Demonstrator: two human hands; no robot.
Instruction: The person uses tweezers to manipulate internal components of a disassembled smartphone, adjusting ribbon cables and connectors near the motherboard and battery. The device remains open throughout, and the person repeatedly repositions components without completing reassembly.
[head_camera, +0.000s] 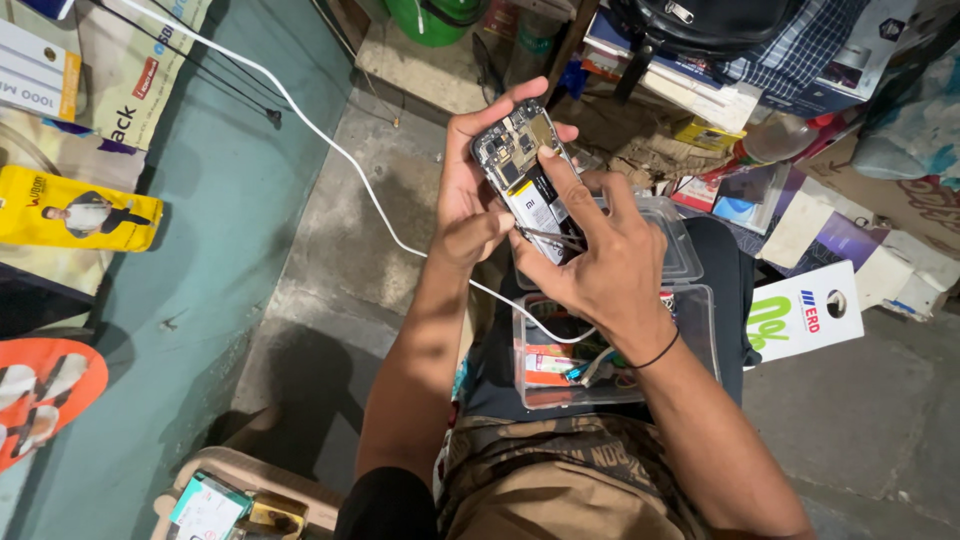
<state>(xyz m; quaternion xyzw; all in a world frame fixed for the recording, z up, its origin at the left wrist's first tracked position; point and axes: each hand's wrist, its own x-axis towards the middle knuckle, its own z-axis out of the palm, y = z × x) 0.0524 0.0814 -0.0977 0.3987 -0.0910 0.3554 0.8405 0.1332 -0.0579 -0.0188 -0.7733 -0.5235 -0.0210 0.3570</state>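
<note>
Item: opened dark smartphone with exposed circuit board and battery (525, 175), cradled in closed left hand (470, 185) over lap. Right hand (600, 260) pinches thin metal tweezers (550, 238), forefinger pressing board. Clear plastic parts box (700, 330) beneath. Risk: tweezers slipping, puncturing battery.

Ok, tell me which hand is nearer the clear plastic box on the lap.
Right. The right hand hovers just above the clear plastic box; the left hand is higher, gripping the opened phone.
</note>
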